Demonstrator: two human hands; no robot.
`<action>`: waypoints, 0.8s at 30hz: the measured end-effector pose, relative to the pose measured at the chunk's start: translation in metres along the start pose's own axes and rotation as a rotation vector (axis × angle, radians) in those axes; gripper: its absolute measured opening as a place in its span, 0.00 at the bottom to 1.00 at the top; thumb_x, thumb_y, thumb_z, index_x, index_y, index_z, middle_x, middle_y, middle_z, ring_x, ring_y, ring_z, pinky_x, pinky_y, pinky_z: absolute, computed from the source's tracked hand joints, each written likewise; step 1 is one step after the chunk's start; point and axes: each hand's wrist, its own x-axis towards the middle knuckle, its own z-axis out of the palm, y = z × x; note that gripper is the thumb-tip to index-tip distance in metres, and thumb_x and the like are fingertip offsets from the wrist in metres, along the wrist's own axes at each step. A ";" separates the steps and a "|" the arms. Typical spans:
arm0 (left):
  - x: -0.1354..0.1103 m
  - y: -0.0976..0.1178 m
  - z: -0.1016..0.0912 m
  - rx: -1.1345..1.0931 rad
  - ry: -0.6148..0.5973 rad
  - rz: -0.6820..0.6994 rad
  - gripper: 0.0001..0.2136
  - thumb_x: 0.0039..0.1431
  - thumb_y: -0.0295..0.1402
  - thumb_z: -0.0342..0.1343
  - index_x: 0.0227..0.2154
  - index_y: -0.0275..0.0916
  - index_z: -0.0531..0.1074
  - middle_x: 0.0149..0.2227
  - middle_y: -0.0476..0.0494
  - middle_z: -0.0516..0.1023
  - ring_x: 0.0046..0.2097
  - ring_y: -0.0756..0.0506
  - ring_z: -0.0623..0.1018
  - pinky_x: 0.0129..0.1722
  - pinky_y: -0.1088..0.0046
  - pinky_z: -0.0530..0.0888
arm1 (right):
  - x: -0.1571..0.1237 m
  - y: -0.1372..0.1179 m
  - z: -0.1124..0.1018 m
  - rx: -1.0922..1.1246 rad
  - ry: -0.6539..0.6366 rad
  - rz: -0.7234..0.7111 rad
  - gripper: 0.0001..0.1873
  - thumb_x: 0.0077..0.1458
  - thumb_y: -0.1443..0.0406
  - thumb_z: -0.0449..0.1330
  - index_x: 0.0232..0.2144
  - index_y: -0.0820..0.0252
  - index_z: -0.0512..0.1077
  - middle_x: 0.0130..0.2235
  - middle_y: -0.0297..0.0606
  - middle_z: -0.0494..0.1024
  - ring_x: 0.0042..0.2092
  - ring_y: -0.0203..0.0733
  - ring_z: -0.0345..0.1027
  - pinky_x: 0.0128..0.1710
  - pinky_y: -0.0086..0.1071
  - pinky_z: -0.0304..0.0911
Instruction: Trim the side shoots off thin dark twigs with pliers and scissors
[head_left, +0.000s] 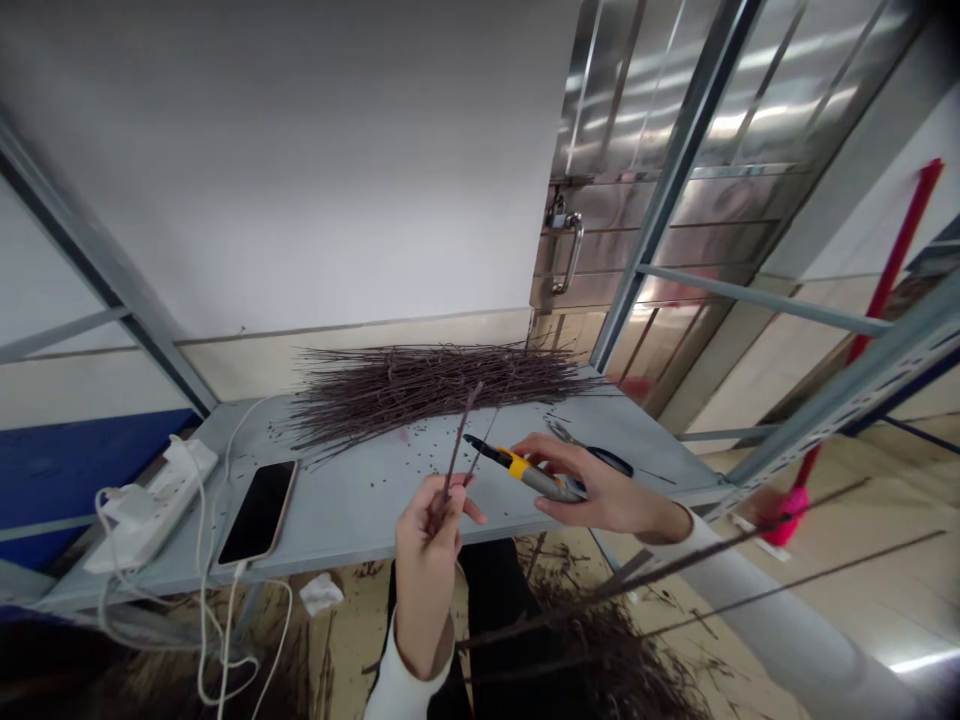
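Note:
My left hand (429, 545) is closed around thin dark twigs (457, 445) whose ends stick up above the fingers. My right hand (589, 487) grips hand pruners (538, 481) with grey handles, a yellow collar and black blades. The blade tip points left and appears right beside the upright twigs; whether it touches them I cannot tell. Behind the pruners, a second cutting tool (609, 460) with dark handles lies on the grey shelf table (360, 500), partly hidden by my right hand. A wide heap of twigs (427, 385) spans the back of the table.
On the left lie a phone (259, 512) and a white power strip (161, 500) with trailing cables. Long twigs (675, 568) cross the lower right, close to the camera. Cut twig bits litter the floor. Metal rack posts (675, 150) flank the table.

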 end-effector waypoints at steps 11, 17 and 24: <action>0.000 -0.007 -0.004 0.088 -0.024 0.018 0.12 0.58 0.42 0.53 0.32 0.37 0.69 0.20 0.52 0.70 0.17 0.55 0.54 0.16 0.78 0.52 | 0.003 0.009 0.008 0.082 0.038 0.053 0.13 0.54 0.60 0.60 0.39 0.57 0.63 0.28 0.29 0.63 0.26 0.31 0.55 0.24 0.26 0.54; 0.001 -0.013 -0.004 0.224 -0.004 0.001 0.11 0.59 0.42 0.51 0.32 0.38 0.68 0.22 0.51 0.71 0.16 0.56 0.53 0.15 0.79 0.51 | 0.006 0.022 0.024 -0.198 0.243 -0.051 0.16 0.50 0.63 0.60 0.42 0.58 0.64 0.33 0.35 0.70 0.26 0.33 0.60 0.25 0.27 0.59; 0.002 -0.020 0.005 0.224 0.035 -0.048 0.13 0.58 0.44 0.51 0.32 0.39 0.67 0.22 0.51 0.72 0.13 0.57 0.55 0.13 0.80 0.51 | 0.006 0.064 0.056 -0.509 0.498 -0.081 0.21 0.50 0.60 0.59 0.47 0.57 0.66 0.45 0.49 0.74 0.47 0.54 0.69 0.48 0.48 0.65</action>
